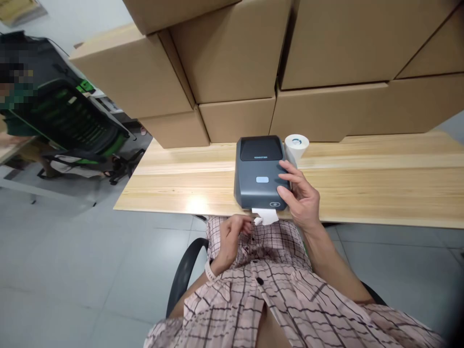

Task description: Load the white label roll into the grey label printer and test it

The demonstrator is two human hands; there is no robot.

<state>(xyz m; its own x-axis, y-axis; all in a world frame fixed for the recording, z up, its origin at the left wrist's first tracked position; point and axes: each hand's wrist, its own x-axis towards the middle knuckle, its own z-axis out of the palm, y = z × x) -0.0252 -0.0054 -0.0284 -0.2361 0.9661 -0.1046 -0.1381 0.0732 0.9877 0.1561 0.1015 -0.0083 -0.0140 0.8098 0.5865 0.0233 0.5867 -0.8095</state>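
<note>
A dark grey label printer (259, 169) sits near the table's front edge. White paper (267, 216) comes out of its front slot, with a torn, curled corner on the left. My left hand (230, 237) is closed just below the table edge, its curled fingertips beside that corner. Whether they pinch anything is hidden. My right hand (302, 198) rests against the printer's right side with its fingers apart, fingertips touching the top cover. Behind that hand, a white paper roll (297, 145) stands upright next to the printer.
Large cardboard boxes (232, 53) are stacked along the back of the wooden table (362, 183). A black office chair (68, 121) stands at far left, with a person (18, 121) beside it at another desk. My lap is under the table's front edge.
</note>
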